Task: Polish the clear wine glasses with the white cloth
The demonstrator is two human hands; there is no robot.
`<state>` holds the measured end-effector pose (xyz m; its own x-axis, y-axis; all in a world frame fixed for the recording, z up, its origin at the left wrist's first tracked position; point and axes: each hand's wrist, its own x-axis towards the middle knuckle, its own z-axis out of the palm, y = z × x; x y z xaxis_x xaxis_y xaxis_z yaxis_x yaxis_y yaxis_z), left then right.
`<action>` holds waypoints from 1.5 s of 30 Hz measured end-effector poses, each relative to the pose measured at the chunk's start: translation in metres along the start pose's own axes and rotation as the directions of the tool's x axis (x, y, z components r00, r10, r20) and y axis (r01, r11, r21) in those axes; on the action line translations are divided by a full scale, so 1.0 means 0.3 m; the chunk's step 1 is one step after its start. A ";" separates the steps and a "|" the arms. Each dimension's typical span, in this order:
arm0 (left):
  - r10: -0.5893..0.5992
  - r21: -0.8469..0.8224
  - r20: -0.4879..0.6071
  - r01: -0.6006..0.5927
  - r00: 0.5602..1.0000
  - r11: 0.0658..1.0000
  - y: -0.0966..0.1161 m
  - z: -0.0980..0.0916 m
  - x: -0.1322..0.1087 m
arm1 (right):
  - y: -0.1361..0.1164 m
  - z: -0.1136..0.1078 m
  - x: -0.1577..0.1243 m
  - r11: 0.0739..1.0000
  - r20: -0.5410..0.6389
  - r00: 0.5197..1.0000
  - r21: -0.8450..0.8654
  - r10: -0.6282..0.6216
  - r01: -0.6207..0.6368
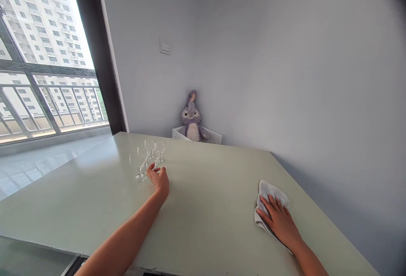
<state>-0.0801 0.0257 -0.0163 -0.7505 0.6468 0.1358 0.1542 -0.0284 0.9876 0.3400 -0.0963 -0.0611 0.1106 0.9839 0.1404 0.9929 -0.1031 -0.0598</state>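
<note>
Two bare hands on a pale green table (206,225), working well apart. Left hand (158,178) is at the glasses (141,177): small, clear, stemmed, bunched together upright towards the far left of the top. Fingers curl in at the near side of the bunch, wrist bent. Whether they actually pinch a stem or foot, I can't tell; the hand hides the contact. Low approach makes sense to me: thin stemware likely tips easily if met up at the bowl. Exact count unclear too, outlines overlap.

Right hand (281,221) lies palm down, fingers spread, on a light grey cloth (273,189) near the table's right side. Nothing pinched there; it just covers the cloth. Flat palm probably spreads pressure and pins the fabric. Cloth looks folded, layers show along its near-left edge. It sits well apart from the glasses, which I'd guess guards against snagging one.

Behind the far edge, a purple plush (192,130) sits upright in a white perforated basket (214,137), presumably propped by its walls. Wall switch (165,47) above left, window (47,56) at far left.

Branding: no logo, label or writing readable on glasses, cloth, plush or switch.
</note>
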 end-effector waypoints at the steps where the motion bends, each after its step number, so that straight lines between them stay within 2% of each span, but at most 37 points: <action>1: 0.002 0.002 0.000 -0.002 1.000 1.000 -0.005 0.001 0.003 | -0.001 -0.001 0.000 1.000 -0.002 1.000 0.004 0.002 -0.002; 10: -0.010 -0.010 0.054 0.010 0.999 1.000 -0.023 0.003 0.021 | -0.001 -0.007 0.000 1.000 0.021 1.000 0.030 0.008 -0.009; 15: -0.091 -0.051 0.140 0.099 0.986 0.994 -0.016 0.003 0.033 | 0.008 -0.001 0.001 0.997 0.003 1.000 0.080 0.002 -0.002; 21: -0.077 -0.126 0.132 0.094 0.988 0.988 -0.006 0.005 0.049 | -0.019 -0.039 0.028 0.987 0.001 1.000 0.163 0.001 -0.002; 24: -0.088 -0.114 0.138 0.105 0.986 0.988 -0.008 0.010 0.050 | -0.092 -0.047 0.056 0.989 -0.068 0.997 0.139 -0.045 0.054; 28: -0.056 -0.094 0.176 0.073 0.983 0.993 -0.016 0.024 0.033 | -0.244 -0.047 0.086 0.969 -0.154 0.972 0.148 -0.177 0.200; 32: -0.027 -0.061 0.229 0.042 0.973 0.997 -0.011 0.028 0.002 | -0.396 -0.060 0.126 0.943 -0.174 0.940 0.107 -0.294 0.314; 34: -0.014 -0.015 0.257 0.019 0.966 1.000 -0.005 0.024 -0.014 | -0.461 -0.064 0.159 0.932 -0.176 0.937 0.152 -0.303 0.330; 36: -0.004 0.021 0.301 -0.002 0.953 1.000 0.002 0.021 -0.030 | -0.519 -0.062 0.197 0.910 -0.191 0.947 0.282 -0.258 0.304; 37: -0.006 0.024 0.332 -0.002 0.943 1.000 0.006 0.020 -0.040 | -0.545 -0.058 0.216 0.880 -0.196 0.959 0.392 -0.206 0.269; 38: -0.010 0.015 0.365 0.005 0.931 1.000 0.011 0.020 -0.052 | -0.570 -0.053 0.234 0.811 -0.193 0.974 0.548 -0.118 0.207; 39: -0.014 -0.001 0.401 0.016 0.916 1.000 0.016 0.021 -0.065 | -0.593 -0.048 0.251 0.689 -0.167 0.986 0.714 -0.012 0.130; 41: -0.008 -0.037 0.475 0.029 0.880 0.999 0.033 0.029 -0.094 | -0.628 -0.038 0.279 0.354 -0.058 0.982 0.935 0.179 -0.009; 42: 0.003 -0.044 0.510 0.022 0.860 0.999 0.044 0.036 -0.109 | -0.638 -0.034 0.290 0.207 0.002 0.971 0.977 0.238 -0.052; 43: 0.019 -0.039 0.542 0.002 0.840 0.999 0.057 0.043 -0.124 | -0.643 -0.031 0.298 0.107 0.046 0.961 0.991 0.272 -0.077; 45: 0.055 0.003 0.590 -0.071 0.805 0.998 0.088 0.060 -0.149 | -0.636 -0.033 0.306 0.021 0.083 0.953 0.995 0.291 -0.093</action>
<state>-0.0309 0.0098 0.0025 -0.2166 0.9691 0.1177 0.2087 -0.0718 0.9753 0.1613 0.0121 -0.0270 0.3904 0.9200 0.0345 -0.0340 0.0519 -0.9981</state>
